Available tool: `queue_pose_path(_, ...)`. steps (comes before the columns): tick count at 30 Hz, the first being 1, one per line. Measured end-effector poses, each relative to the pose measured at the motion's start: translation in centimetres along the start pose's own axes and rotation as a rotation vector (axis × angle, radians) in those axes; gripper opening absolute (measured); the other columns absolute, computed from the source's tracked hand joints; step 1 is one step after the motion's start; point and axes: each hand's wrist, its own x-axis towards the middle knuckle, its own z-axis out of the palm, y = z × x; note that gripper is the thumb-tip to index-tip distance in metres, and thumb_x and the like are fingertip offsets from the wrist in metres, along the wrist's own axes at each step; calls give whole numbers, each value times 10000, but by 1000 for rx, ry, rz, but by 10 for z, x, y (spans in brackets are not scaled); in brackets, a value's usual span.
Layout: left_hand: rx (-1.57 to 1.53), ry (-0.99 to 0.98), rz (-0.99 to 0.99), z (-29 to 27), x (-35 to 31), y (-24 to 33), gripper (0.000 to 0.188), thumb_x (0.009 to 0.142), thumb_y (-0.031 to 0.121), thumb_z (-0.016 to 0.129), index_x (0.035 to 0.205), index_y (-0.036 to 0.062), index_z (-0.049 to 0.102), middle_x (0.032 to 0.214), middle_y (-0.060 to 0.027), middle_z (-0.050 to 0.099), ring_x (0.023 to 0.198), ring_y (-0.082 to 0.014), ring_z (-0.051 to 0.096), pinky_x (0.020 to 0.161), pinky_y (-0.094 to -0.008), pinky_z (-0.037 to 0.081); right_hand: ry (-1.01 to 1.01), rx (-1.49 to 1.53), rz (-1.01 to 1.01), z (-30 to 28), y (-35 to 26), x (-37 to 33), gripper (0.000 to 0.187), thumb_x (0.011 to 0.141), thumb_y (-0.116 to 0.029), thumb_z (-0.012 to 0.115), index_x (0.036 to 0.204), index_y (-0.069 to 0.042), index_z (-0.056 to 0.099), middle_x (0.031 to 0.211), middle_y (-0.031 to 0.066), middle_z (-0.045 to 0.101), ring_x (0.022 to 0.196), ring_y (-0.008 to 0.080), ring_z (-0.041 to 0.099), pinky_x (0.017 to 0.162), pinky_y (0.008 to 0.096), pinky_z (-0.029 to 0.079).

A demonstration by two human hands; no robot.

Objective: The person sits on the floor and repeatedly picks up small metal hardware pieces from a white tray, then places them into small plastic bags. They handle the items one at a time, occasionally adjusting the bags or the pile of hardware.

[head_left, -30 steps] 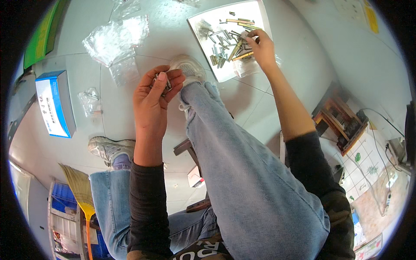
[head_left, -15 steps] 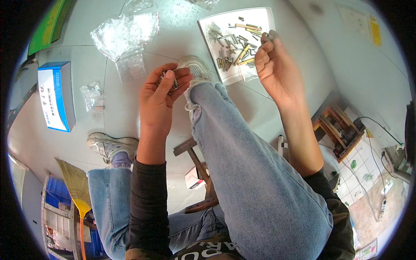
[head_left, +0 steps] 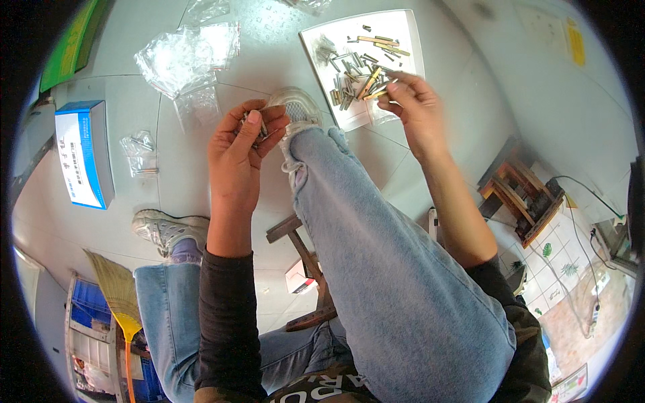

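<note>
My left hand [head_left: 232,151], palm up with fingers curled, holds several small metal pieces [head_left: 261,129] that look like screws or pins. They lie partly hidden behind the thumb. My right hand [head_left: 423,121] hovers at the right side of a white shallow tray [head_left: 319,67], its thumb and forefinger close together over the contents. Whatever is between those fingertips is too small to make out. Silver and brass-coloured metal rods and pins [head_left: 369,82] lie scattered in the tray, with a clear bag [head_left: 326,46] at its left side.
Clear plastic bags [head_left: 188,57] lie on the tiled floor left of the tray. A smaller bag with metal parts [head_left: 140,153] is near a blue-and-white box [head_left: 82,154]. My raised knee and shoe [head_left: 299,107] sit between my hands. A broom [head_left: 114,289] stands lower left; wooden stool [head_left: 524,195] right.
My right hand has come down and slightly left, from beside the tray's upper right to over its lower right contents. My left hand keeps its metal pieces and has shifted slightly left.
</note>
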Motion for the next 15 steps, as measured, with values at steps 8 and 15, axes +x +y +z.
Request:
queue_pose_path(8, 26, -5, -12, 3, -2, -2, 233, 884, 138, 498, 1051, -23, 514, 955, -162, 603, 865, -214, 605, 779, -310, 505, 187, -820, -291, -27, 80, 27, 179, 745, -81, 622, 906, -2, 617, 753, 125, 626, 639, 196, 600, 612, 298, 477)
queue_pose_path(15, 65, -16, -18, 6, 0, -2, 248, 893, 144, 483, 1074, -24, 497, 978, -162, 598, 897, -212, 597, 801, -304, 498, 370, -1036, -111, -33, 82, 69, 348, 659, -289, 663, 777, 36, 619, 722, 162, 635, 654, 286, 615, 644, 356, 488)
